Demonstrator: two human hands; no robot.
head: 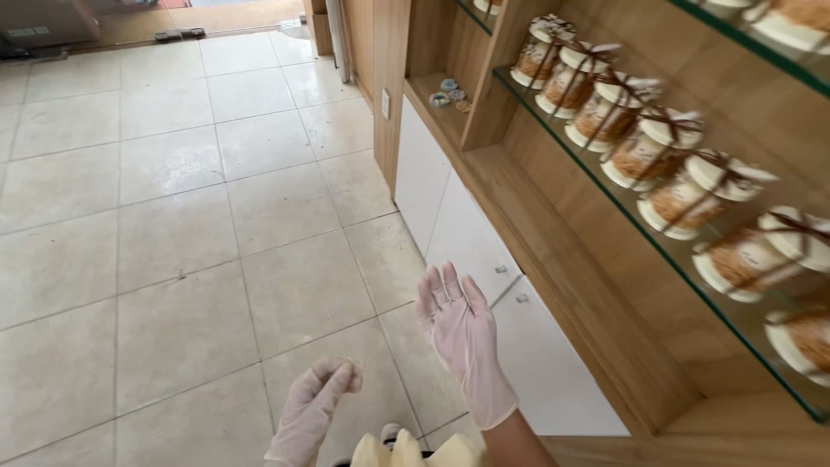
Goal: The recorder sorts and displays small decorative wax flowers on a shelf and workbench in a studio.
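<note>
Right hand (462, 333): gloved in thin pale latex, raised with the palm facing the cabinet, fingers (451, 285) straight and slightly apart, holding nothing.
Left hand (316, 406): gloved alike, lower and further from the cabinet than the right hand; fingers drawn together with the tips pinched near the thumb. Whether anything lies between the tips cannot be told.
Nearest thing: white cabinet doors (471, 233), just beyond the right hand, not touched. Two small knobs (510, 284) sit on the doors, close to the right hand's fingertips.
Cabinet (553, 259): wooden unit along the right of the view, with a wooden ledge above the white doors.
Glass shelf (605, 186): mounted in the cabinet above the ledge, well apart from both hands.
Jars (657, 143): a row of round clear containers with white lids and dark ribbon bows, brownish filling, lined along the glass shelf, tilted in the view.
Upper shelf (761, 47): second glass shelf above the jars in the cabinet, carrying more white-lidded containers, partly cut off.
Small items (448, 93): a few round coloured pieces on the far end of the cabinet's ledge; kind not discernible.
Socket (386, 104): white plate on the cabinet's end panel.
Floor (173, 216): pale square tiles left of the cabinet, scuffed.
Yellow cloth (406, 450): at the bottom edge, below both hands, away from the cabinet.
</note>
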